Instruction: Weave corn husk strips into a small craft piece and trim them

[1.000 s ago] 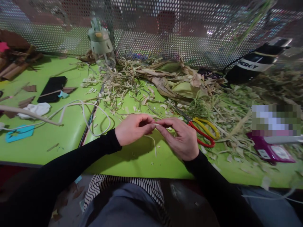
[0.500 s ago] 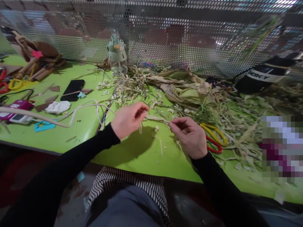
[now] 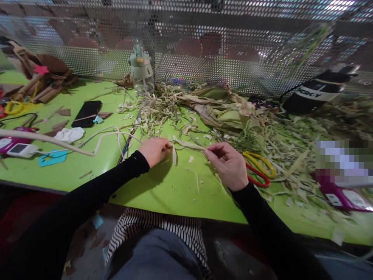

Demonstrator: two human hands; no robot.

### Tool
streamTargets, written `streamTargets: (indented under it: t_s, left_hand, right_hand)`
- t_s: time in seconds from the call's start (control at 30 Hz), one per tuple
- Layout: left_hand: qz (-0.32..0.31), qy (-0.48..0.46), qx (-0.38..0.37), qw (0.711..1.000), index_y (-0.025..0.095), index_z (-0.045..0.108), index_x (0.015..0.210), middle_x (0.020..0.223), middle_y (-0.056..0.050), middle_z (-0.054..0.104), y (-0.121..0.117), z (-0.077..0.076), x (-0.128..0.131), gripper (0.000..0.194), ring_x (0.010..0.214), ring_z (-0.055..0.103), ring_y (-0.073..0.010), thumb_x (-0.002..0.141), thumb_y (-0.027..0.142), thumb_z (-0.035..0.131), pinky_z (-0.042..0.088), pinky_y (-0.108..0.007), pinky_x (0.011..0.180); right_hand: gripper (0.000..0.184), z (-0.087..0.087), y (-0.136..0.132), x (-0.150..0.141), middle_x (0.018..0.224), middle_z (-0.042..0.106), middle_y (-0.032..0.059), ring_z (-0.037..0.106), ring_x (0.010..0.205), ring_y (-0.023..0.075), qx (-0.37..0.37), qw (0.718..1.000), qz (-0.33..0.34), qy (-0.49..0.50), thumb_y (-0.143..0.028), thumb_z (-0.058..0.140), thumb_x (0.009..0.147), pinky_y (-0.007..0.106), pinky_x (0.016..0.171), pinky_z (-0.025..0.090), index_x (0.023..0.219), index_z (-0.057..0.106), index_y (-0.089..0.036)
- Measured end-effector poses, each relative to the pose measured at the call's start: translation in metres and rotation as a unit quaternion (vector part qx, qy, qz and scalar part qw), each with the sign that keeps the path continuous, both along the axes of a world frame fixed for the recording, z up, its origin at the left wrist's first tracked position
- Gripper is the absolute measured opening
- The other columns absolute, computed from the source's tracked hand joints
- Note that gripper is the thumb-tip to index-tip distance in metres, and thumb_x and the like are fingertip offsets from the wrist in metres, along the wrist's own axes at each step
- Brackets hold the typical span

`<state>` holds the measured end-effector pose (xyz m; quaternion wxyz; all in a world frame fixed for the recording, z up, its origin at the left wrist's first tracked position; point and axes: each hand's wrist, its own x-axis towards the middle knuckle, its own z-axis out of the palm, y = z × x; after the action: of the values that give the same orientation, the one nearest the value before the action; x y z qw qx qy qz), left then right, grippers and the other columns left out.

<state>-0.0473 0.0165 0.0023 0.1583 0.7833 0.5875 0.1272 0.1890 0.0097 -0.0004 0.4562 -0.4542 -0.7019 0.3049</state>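
A pale, twisted corn husk strip (image 3: pixel 189 145) stretches between my two hands over the green table. My right hand (image 3: pixel 227 165) pinches its right end between thumb and fingers. At the other end my left hand (image 3: pixel 155 152) is closed, fingertips against the strip; exactly how they grip it is hidden. A short husk piece (image 3: pixel 174 155) hangs down beside those fingertips. Scissors with yellow and red handles (image 3: pixel 259 165) lie just right of my right hand, partly covered by it. Small husk scraps (image 3: pixel 191 159) lie between my hands.
Behind my hands are heaps of shredded husk (image 3: pixel 160 103) and whole dried husks (image 3: pixel 218 111). A clear bottle (image 3: pixel 142 72) stands by the perforated metal screen (image 3: pixel 189 50). To the left lie a phone (image 3: pixel 86 113) and a white cable (image 3: pixel 101 136); a black bottle (image 3: pixel 313 95) lies right.
My left hand has come down and a little left, from raised with loosely curled fingers to closed at the strip's left end. My right hand keeps its pinch. The view has shifted slightly.
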Motion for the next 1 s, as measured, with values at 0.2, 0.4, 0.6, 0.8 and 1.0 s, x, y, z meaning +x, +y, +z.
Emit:
streamTargets:
  t_s: [0.2, 0.4, 0.6, 0.8, 1.0]
  left_hand:
    - [0.013, -0.209, -0.055, 0.976, 0.014, 0.062, 0.086, 0.078, -0.003, 0.066, -0.004, 0.002, 0.013, 0.017, 0.060, 0.058, -0.0123, 0.083, 0.029, 0.054, 0.044, -0.026, 0.062]
    - [-0.001, -0.502, -0.164, 0.849, 0.013, 0.060, 0.092, 0.079, -0.001, 0.063, -0.010, -0.003, 0.041, 0.017, 0.066, 0.060, -0.0096, 0.079, 0.024, 0.060, 0.049, -0.024, 0.067]
    - [-0.021, -0.604, -0.235, 0.761, 0.013, 0.062, 0.084, 0.077, 0.000, 0.063, -0.013, -0.002, 0.057, 0.021, 0.066, 0.060, -0.0080, 0.069, 0.022, 0.072, 0.051, -0.024, 0.068]
    - [0.013, -0.640, -0.285, 0.714, 0.013, 0.059, 0.086, 0.075, 0.000, 0.065, -0.014, 0.000, 0.056, 0.027, 0.060, 0.063, -0.0095, 0.070, 0.029, 0.074, 0.053, -0.025, 0.061]
    - [0.052, -0.676, -0.315, 0.665, 0.013, 0.060, 0.088, 0.073, 0.000, 0.066, -0.014, -0.005, 0.055, 0.029, 0.061, 0.064, -0.0094, 0.067, 0.026, 0.076, 0.050, -0.019, 0.055]
  right_hand:
    - [0.011, -0.004, -0.002, -0.004, 0.076, 0.062, 0.0003, 0.057, 0.063, 0.0106, -0.023, 0.999, 0.029, 0.020, -0.028, 0.066, 0.081, 0.025, 0.058, 0.051, 0.085, 0.062, -0.019]
    - [0.007, 0.000, -0.008, -0.008, 0.080, 0.064, 0.0003, 0.059, 0.067, 0.0110, -0.008, 0.999, 0.018, 0.039, -0.025, 0.065, 0.081, 0.026, 0.064, 0.052, 0.086, 0.062, -0.020]
    - [0.010, 0.002, -0.009, -0.004, 0.080, 0.066, 0.0010, 0.061, 0.068, 0.0124, 0.001, 1.000, 0.003, 0.029, -0.028, 0.064, 0.082, 0.027, 0.064, 0.054, 0.088, 0.063, -0.020]
    - [0.010, 0.000, -0.010, -0.003, 0.082, 0.067, 0.0016, 0.062, 0.071, 0.0132, 0.013, 1.000, 0.010, 0.022, -0.027, 0.065, 0.082, 0.028, 0.067, 0.054, 0.089, 0.065, -0.021]
    - [0.007, 0.002, -0.010, -0.005, 0.082, 0.067, 0.0004, 0.063, 0.071, 0.0121, 0.013, 0.999, 0.038, 0.006, -0.022, 0.065, 0.082, 0.026, 0.067, 0.054, 0.088, 0.065, -0.021]
